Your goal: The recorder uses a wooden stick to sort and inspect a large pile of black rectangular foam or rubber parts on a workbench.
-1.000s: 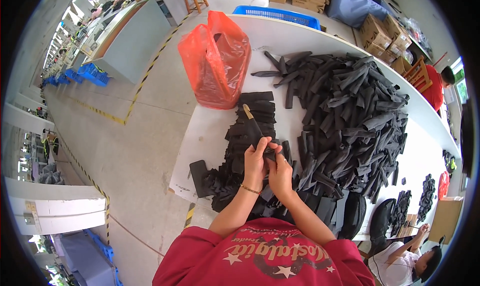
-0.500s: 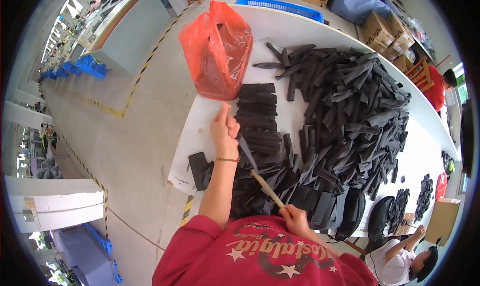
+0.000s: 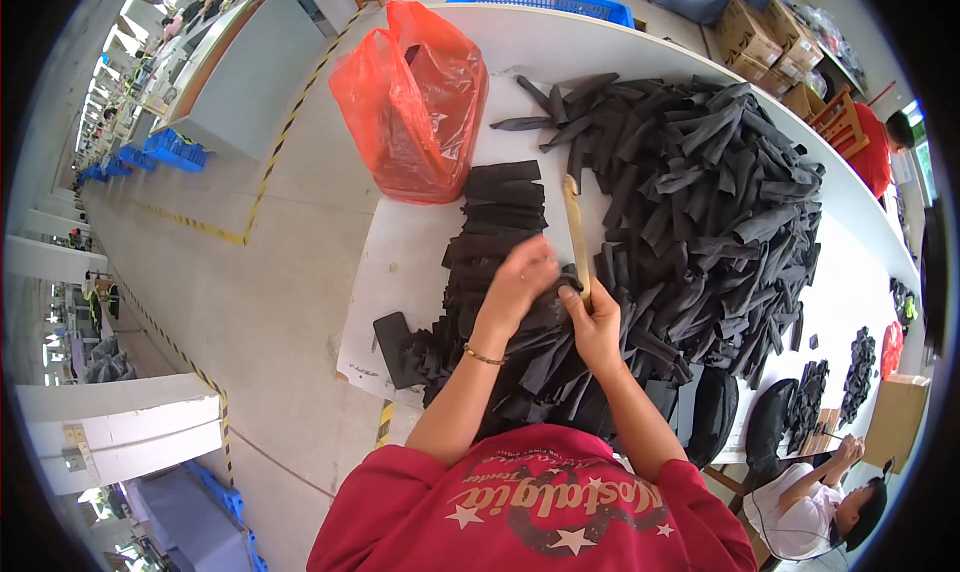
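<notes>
My right hand (image 3: pixel 597 324) is closed around a pale wooden stick (image 3: pixel 576 222), whose long end points away from me over the white table. Dark cloth shows beside its thumb, at the stick's lower part. Just to the left, my left hand (image 3: pixel 524 274) hovers over the black fabric pieces, its fingers smeared by motion; whether they hold anything does not show. Under and beyond it runs a stacked row of short black fabric strips (image 3: pixel 502 194). A large heap of black fabric strips (image 3: pixel 715 212) spreads to the right of my hands.
A red plastic bag (image 3: pixel 415 112) stands at the table's far left corner. A black flat object (image 3: pixel 397 348) lies near the left edge. Beyond the far edge is a blue basket (image 3: pixel 545 2). A co-worker in white (image 3: pixel 800 507) sits at the lower right.
My right hand has moved up and away from my body, and the stick has swung to point away from me. My left hand has come right and nearer, beside the right hand.
</notes>
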### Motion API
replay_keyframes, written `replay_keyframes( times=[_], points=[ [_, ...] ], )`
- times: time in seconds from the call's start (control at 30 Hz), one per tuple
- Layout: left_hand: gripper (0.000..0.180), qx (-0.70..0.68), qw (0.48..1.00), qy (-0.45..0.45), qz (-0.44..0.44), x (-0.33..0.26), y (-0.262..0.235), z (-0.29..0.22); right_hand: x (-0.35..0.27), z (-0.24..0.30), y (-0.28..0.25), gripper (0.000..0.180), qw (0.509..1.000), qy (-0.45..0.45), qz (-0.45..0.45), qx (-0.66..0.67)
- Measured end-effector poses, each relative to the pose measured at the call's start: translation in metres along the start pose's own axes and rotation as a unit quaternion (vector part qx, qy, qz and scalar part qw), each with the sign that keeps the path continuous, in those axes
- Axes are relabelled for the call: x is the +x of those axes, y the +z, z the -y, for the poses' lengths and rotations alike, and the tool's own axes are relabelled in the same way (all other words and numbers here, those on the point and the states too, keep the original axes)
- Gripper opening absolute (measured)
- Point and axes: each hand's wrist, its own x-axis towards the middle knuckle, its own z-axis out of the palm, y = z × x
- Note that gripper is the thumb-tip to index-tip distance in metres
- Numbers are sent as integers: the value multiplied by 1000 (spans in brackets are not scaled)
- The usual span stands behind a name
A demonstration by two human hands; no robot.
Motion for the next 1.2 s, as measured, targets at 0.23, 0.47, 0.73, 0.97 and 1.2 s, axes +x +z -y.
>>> replay_keyframes(
  times=[0.23, 0.47, 0.73, 0.97, 1.2],
  points=[
    [32, -49, 917, -312, 244, -11, -13, 0, 64, 13, -12, 28, 995, 86, -53, -4],
    [23, 53, 959, -228, 159, 6, -17, 7, 236, 32, -43, 33, 981, -3, -196, 3],
    [22, 514, 804, 247, 172, 177, -72, 74, 245, -41, -34, 28, 993, 37, -84, -75],
    [10, 482, 841, 53, 239, 202, -84, 76, 129, -66, -76, 15, 964, -42, 15, -262],
    [11, 445, 861, 3, 247, 188, -74, 16, 102, -35, -100, 19, 907, -123, 87, -393]
  ],
)
